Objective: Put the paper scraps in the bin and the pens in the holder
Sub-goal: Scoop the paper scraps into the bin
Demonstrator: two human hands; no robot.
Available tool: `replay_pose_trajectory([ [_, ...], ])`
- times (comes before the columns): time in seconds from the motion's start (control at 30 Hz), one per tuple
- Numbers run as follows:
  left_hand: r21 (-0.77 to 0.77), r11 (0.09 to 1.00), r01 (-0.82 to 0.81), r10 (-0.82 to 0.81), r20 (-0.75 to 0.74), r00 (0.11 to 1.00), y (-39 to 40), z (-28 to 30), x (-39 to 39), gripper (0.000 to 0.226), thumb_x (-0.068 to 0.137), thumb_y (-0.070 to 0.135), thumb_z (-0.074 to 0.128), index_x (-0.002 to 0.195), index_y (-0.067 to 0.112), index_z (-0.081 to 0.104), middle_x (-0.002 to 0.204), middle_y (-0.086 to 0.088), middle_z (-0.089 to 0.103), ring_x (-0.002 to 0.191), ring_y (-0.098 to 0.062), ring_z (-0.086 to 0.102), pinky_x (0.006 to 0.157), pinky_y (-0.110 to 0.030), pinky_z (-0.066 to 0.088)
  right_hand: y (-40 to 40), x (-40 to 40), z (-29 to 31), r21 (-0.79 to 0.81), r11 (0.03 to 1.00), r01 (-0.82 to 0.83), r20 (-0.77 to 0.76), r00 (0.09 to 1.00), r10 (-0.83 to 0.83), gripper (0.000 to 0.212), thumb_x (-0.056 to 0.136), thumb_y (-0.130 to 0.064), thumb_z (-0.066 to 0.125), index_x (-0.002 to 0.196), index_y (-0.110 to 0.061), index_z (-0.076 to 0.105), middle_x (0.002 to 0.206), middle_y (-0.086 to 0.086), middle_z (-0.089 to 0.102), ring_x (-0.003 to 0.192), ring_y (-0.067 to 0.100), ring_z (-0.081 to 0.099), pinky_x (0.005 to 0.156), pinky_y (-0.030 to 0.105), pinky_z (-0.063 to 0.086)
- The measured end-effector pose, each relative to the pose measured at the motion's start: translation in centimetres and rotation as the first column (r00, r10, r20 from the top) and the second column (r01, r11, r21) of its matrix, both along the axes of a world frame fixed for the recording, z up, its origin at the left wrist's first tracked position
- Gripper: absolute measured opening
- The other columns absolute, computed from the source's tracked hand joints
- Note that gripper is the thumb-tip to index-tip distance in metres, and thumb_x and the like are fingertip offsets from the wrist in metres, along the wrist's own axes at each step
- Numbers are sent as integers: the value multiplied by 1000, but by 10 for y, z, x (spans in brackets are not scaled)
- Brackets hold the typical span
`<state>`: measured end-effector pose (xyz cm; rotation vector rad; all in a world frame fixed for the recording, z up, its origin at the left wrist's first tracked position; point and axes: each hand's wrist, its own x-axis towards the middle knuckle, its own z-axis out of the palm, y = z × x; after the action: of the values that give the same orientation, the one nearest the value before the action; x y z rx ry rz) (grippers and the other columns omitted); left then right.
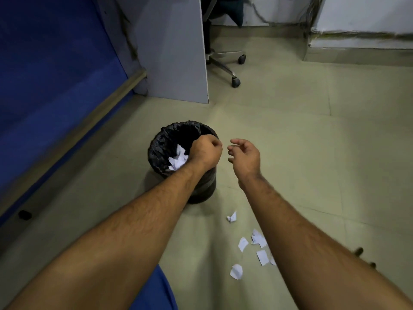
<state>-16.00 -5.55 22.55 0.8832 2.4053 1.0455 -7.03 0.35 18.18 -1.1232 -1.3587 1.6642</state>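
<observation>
A round black bin lined with a black bag stands on the floor, with white paper scraps inside it. My left hand hovers over the bin's right rim, fingers curled shut; nothing shows in it. My right hand is just right of the bin, fingers apart and empty. Several white paper scraps lie on the floor nearer to me, partly hidden by my right forearm. No pens or holder are in view.
A blue partition wall with a wooden skirting runs along the left. A grey desk panel and an office chair's wheeled base stand behind the bin. Beige floor tiles stretch to the right.
</observation>
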Motion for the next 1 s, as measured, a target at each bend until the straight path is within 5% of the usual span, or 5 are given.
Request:
replay_pose_trajectory([
  [0.17, -136, 978, 157, -132, 172, 976, 10, -69, 59, 11, 64, 25, 55, 68, 22, 65, 84, -16, 73, 83, -37, 71, 75, -50, 60, -2, 78, -64, 19, 999, 30, 227, 973, -34, 17, 77, -21, 59, 87, -32, 68, 82, 5, 71, 82, 26, 68, 80, 52, 57],
  [0.4, -417, 853, 313, -281, 139, 950, -18, -153, 133, 31, 84, 18, 62, 114, 19, 68, 119, -6, 68, 105, -24, 64, 90, -31, 53, -23, 168, -132, 42, 995, -92, 488, 871, 60, 23, 86, -10, 56, 102, -22, 68, 75, -4, 64, 68, 15, 59, 73, 27, 45],
  [0.6, -694, 673, 256, -224, 139, 965, -72, -221, 172, 41, 81, 16, 62, 121, 15, 50, 130, -13, 51, 116, -32, 57, 93, -37, 51, -61, 224, -198, 83, 949, -304, 956, 293, 11, 40, 80, -40, 62, 115, -21, 62, 112, 9, 60, 106, 33, 54, 84, 38, 43],
  [0.8, -709, 705, -11, 72, 56, 996, -81, -244, 193, 51, 81, 3, 65, 125, 12, 40, 133, -16, 42, 112, -35, 59, 89, -40, 52, -90, 216, -225, -18, 988, -156, 878, 469, 90, 43, 83, -22, 61, 124, -14, 52, 117, 15, 49, 103, 41, 54, 77, 37, 45],
  [1.0, -411, 912, -4, 78, 164, 983, -62, -251, 178, 33, 82, 6, 60, 116, 8, 58, 123, -16, 54, 107, -34, 59, 83, -28, 44, -85, 199, -227, 73, 968, -238, 742, 662, 107, 53, 76, -18, 66, 128, -12, 56, 114, 15, 54, 100, 37, 58, 83, 39, 48],
])
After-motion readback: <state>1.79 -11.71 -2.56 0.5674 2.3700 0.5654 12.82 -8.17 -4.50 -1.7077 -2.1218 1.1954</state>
